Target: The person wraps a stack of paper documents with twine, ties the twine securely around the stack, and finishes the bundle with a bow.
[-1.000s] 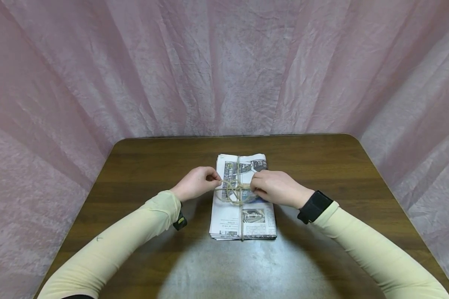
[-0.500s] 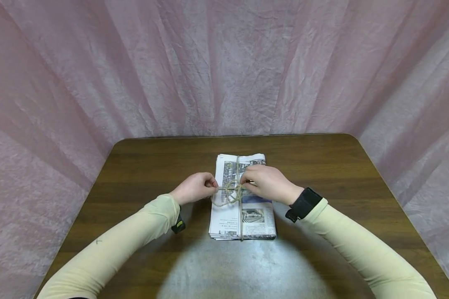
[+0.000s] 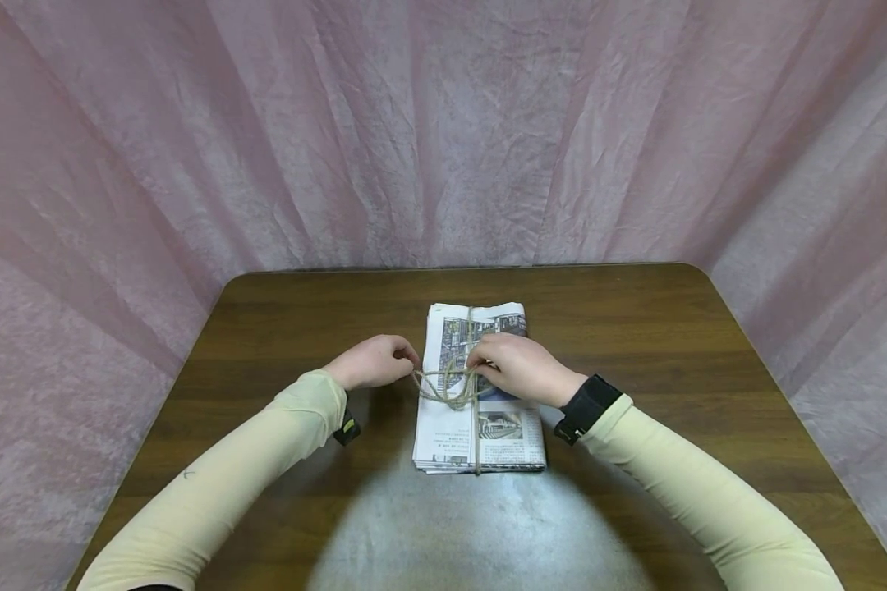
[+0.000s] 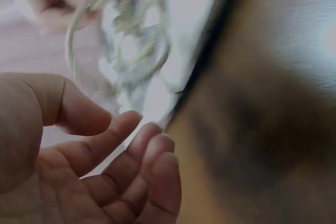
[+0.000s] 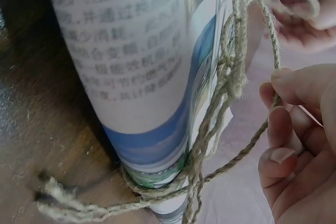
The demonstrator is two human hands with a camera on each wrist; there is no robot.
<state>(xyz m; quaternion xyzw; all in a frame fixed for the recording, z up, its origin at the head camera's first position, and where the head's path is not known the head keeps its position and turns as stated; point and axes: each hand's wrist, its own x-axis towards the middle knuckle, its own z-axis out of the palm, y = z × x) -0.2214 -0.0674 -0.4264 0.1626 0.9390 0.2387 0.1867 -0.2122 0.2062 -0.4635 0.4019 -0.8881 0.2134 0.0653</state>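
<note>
A folded stack of newspapers lies on the table, bound lengthwise and crosswise with twine. Loops of the twine gather in a knot on its top. My left hand is just off the stack's left edge, thumb and forefinger pinching the end of a drawn-out twine loop. In the left wrist view the left fingertips meet, but the strand there is blurred. Over the knot, my right hand pinches a twine strand between thumb and fingers. The right wrist view shows that strand running into the right fingers.
The brown wooden table has a bright glare patch in front of the stack. Pink curtains hang behind and beside it. In the right wrist view, loose twine ends stick out past the paper's edge.
My left hand has moved left, off the stack's edge, and a twine loop now stretches towards it. My right hand has come left from the stack's right side to the knot.
</note>
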